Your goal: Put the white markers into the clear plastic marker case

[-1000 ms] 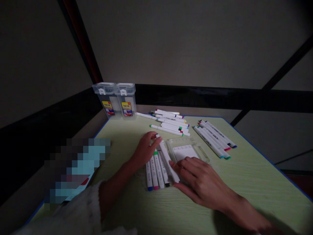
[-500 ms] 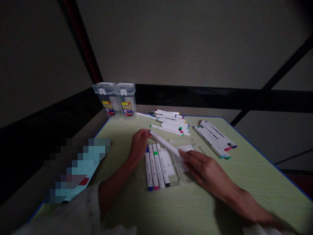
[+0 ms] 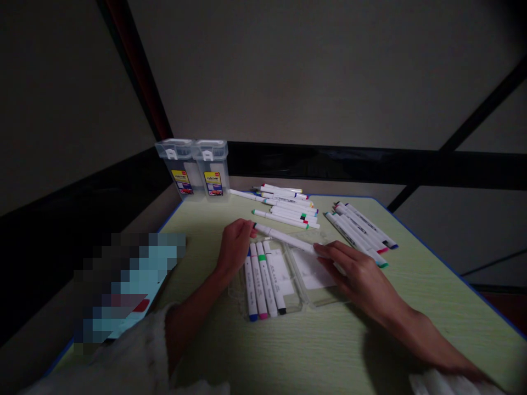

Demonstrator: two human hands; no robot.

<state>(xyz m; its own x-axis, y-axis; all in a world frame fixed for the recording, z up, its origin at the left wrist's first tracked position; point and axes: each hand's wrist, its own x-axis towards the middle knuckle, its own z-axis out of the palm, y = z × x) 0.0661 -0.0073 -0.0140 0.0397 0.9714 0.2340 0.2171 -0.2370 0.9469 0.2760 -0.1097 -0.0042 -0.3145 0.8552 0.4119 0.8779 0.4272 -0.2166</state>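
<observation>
A white marker (image 3: pixel 286 238) with a dark tip is held slantwise above an open clear plastic case (image 3: pixel 302 299). My right hand (image 3: pixel 356 274) is closed on its near right end. At the dark-tipped end, the fingers of my left hand (image 3: pixel 236 241) are pinched together on the marker. Several white markers (image 3: pixel 263 282) lie side by side in the left half of the case, with blue, pink, white and black ends. A white paper insert (image 3: pixel 315 269) shows in the right half, partly hidden by my right hand.
Behind the case lies a loose heap of markers (image 3: pixel 288 207). Another group of markers (image 3: pixel 362 230) rests to the right. Two clear lidded boxes (image 3: pixel 212 164) stand at the back left. A blurred light-blue object (image 3: pixel 144 280) lies on the table's left side.
My right hand has moved right and slightly up, swinging the marker to a flatter slant. My left hand has hardly moved. The markers in the case lie as before.
</observation>
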